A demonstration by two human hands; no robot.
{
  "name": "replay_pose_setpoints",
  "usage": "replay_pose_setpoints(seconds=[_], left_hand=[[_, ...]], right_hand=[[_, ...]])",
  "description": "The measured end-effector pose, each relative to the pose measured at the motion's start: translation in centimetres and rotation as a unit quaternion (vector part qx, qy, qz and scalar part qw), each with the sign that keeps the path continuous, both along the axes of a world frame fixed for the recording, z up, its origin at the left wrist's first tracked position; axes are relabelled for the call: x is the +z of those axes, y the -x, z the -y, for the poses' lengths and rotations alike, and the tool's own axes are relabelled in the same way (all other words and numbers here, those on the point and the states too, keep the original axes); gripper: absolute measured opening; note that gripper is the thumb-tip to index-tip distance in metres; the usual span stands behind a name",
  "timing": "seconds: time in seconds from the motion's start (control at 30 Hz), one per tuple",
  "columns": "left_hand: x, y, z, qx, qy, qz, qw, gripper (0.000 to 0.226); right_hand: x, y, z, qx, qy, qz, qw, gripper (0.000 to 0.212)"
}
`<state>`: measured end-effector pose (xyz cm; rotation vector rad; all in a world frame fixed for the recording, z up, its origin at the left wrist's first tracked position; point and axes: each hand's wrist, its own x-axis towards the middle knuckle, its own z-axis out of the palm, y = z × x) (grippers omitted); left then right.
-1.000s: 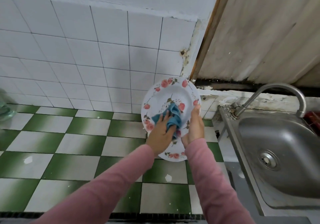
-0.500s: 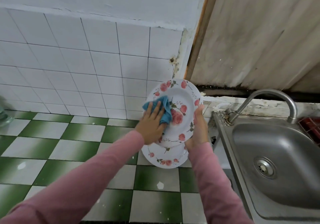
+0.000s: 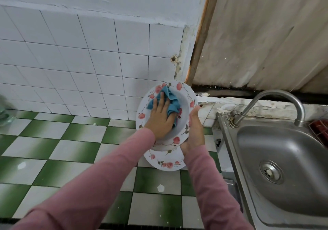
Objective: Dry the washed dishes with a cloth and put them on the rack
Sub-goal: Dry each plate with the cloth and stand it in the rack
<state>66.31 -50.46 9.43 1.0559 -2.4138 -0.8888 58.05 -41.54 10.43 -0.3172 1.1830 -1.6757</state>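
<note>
A white plate with pink roses [image 3: 182,123] is held upright and tilted above the counter. My right hand [image 3: 194,128] grips its right rim, thumb at the front and fingers behind. My left hand [image 3: 159,118] lies flat with spread fingers on a crumpled blue cloth [image 3: 170,99], pressing it against the plate's face. Directly below, a second rose-patterned plate [image 3: 165,162] rests on the counter, partly hidden by the held plate and my right wrist.
The counter [image 3: 71,149] has green and white checked tiles, with a white tiled wall behind it. A steel sink [image 3: 276,151] with a curved faucet [image 3: 276,94] is on the right. A red wire object [image 3: 319,128] shows at the right edge. A blurred glass item [image 3: 4,116] stands far left.
My left hand has moved the cloth from the plate's middle to its upper left and back across the face. The plate was lifted, uncovering the second plate below. The view shifted right.
</note>
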Motion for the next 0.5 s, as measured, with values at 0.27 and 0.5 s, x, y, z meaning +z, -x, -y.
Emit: replay_pose_setpoints(seconds=[0.27,0.5], left_hand=[[0.2,1.0,-5.8,-0.065,-0.179,-0.164,0.968,0.048],[3.1,2.8,-3.8,0.05,-0.085,-0.212,0.972,0.059]], right_hand=[[1.2,1.0,0.3,-0.03,0.044,0.019,0.998,0.064],[1.1,-0.8,-1.1,0.014,0.102,0.027,0.994,0.069]])
